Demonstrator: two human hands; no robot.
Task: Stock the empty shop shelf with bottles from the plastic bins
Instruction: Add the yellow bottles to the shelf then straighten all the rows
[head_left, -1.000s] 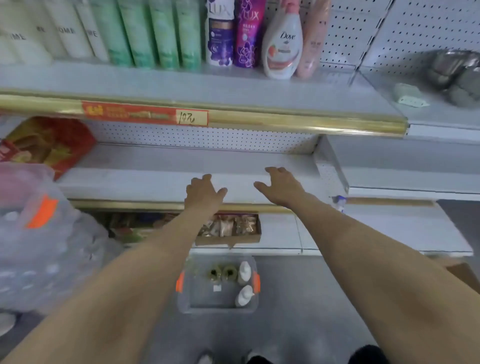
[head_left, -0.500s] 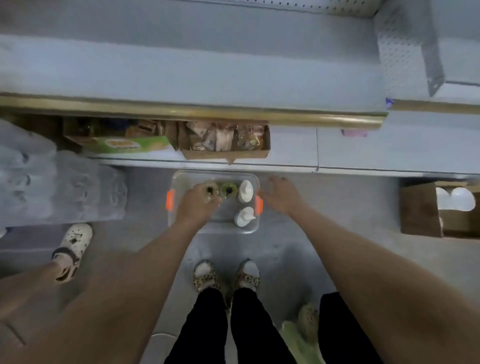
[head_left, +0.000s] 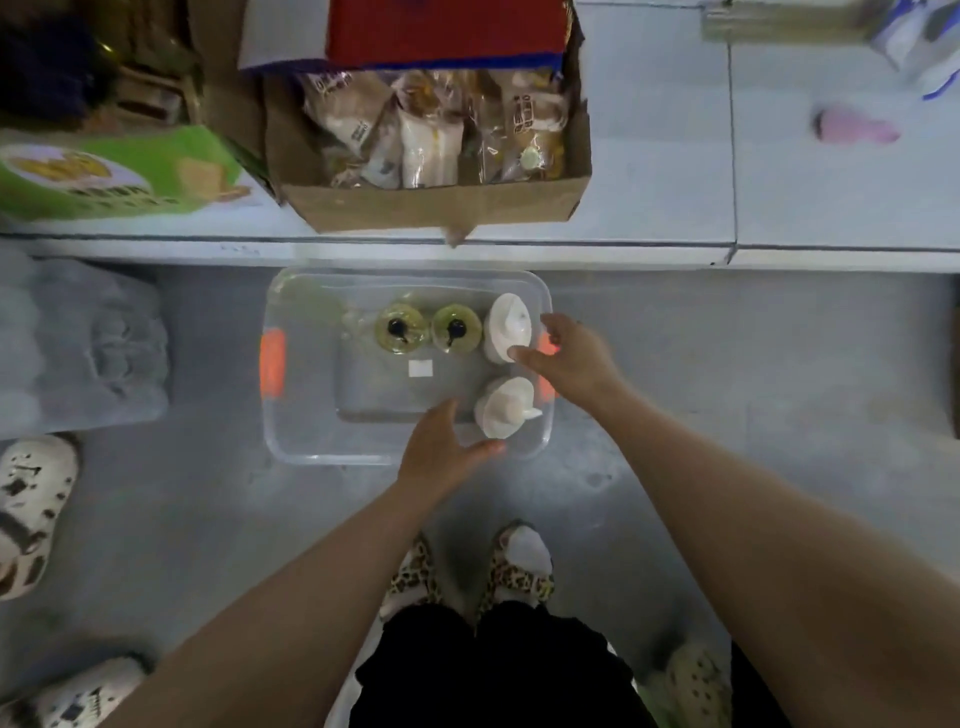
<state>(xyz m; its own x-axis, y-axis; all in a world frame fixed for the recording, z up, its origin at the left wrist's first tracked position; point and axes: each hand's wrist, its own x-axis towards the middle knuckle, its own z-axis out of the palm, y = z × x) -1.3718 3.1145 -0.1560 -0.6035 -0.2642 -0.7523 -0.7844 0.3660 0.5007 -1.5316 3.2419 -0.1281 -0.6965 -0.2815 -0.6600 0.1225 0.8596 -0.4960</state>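
A clear plastic bin (head_left: 306, 447) with orange latches sits on the grey floor below me. Inside stand two yellow-green pump bottles (head_left: 402, 328) (head_left: 456, 328) and two white pump bottles, one at the far right (head_left: 506, 327) and one nearer me (head_left: 505, 408). My left hand (head_left: 441, 452) hovers over the bin's near edge, fingers relaxed, just left of the near white bottle. My right hand (head_left: 569, 358) reaches over the bin's right side, its fingertips at the far white bottle. Neither hand holds anything.
A cardboard box of packaged goods (head_left: 436, 202) and a green carton (head_left: 109, 176) sit on the low shelf (head_left: 665, 208) behind the bin. A wrapped bundle (head_left: 78, 343) lies to the left. Another person's white shoes (head_left: 31, 499) stand at the left; my own feet (head_left: 467, 571) are below.
My view has dropped from the empty shelf to the floor bin. Both hands came down from the shelf to the bin, and the right hand moved onto the far white bottle.
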